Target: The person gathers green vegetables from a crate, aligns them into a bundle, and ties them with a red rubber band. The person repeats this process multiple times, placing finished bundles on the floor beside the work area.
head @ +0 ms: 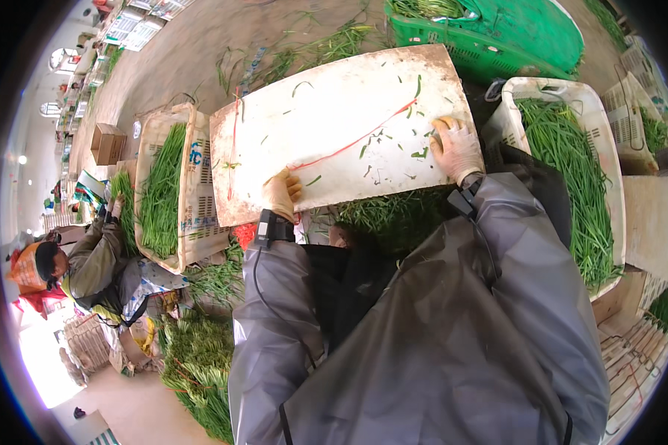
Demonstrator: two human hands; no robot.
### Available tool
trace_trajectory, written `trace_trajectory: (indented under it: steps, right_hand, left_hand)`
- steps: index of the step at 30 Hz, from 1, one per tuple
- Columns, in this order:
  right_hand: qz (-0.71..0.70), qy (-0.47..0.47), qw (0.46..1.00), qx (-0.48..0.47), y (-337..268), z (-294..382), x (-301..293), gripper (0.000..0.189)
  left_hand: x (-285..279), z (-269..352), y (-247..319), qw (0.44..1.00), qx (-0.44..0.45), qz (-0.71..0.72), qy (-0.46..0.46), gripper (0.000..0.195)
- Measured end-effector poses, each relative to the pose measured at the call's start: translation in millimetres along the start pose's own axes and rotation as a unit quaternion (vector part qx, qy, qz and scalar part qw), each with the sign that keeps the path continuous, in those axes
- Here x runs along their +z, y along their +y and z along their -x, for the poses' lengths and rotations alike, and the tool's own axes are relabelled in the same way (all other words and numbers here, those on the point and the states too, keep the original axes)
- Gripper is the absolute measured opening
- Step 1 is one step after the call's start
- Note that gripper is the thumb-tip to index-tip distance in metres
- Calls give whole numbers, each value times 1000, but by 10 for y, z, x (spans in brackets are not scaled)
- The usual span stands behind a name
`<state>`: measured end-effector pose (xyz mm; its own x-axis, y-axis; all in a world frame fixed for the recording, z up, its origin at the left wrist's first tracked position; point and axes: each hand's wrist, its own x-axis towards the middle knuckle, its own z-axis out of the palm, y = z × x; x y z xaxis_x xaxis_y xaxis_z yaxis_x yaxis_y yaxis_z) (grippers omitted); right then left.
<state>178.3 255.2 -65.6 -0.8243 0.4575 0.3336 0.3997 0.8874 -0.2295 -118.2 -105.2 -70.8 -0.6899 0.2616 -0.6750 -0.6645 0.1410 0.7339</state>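
Note:
Before me lies a white board (334, 122) with worn brown edges. A red string (356, 142) stretches slantwise over it, among scraps of green leaf (363, 150). My left hand (281, 192), in a pale glove, is at the board's near edge with its fingers curled at the string's left end. My right hand (455, 146), also gloved, rests on the board's right side, fingers bent and a little apart, nothing visible in it. The string's far end stops short of that hand. A second red string (235, 144) lies along the board's left side.
White plastic crates of long green leafy stalks stand left (200, 183) and right (615, 222). Beyond the board is a green crate (445, 41). Bundled greens (200, 361) lie on the floor at lower left. A co-worker (97, 267) sits at left, hands on greens.

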Motion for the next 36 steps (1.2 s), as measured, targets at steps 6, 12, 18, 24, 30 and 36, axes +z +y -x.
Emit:
trace_trajectory:
  steps: [6, 12, 18, 24, 30, 36]
  right_hand:
    - [20, -17, 1000, 16, -34, -6, -84, 41]
    - [48, -10, 999, 2, -23, 13, -88, 34]
    - [28, -17, 999, 22, 4, 21, -171, 32]
    - [-6, -56, 998, 38, 1, 26, -124, 34]
    - [58, -205, 970, 114, -317, -390, -126, 35]
    - [-77, -196, 976, 60, -372, -516, -1172, 36]
  left_hand:
    - [193, 346, 38, 980, 95, -36, 173, 35]
    - [536, 1415, -414, 681, 324, -654, -67, 41]
    - [394, 2093, -828, 495, 111, -779, -368, 66]
    - [243, 2040, -428, 711, 310, -600, -197, 47]
    - [-1091, 2334, 968, 756, 447, -475, 59, 28]
    - [-2972, 2330, 680, 697, 284, -658, 38, 19]
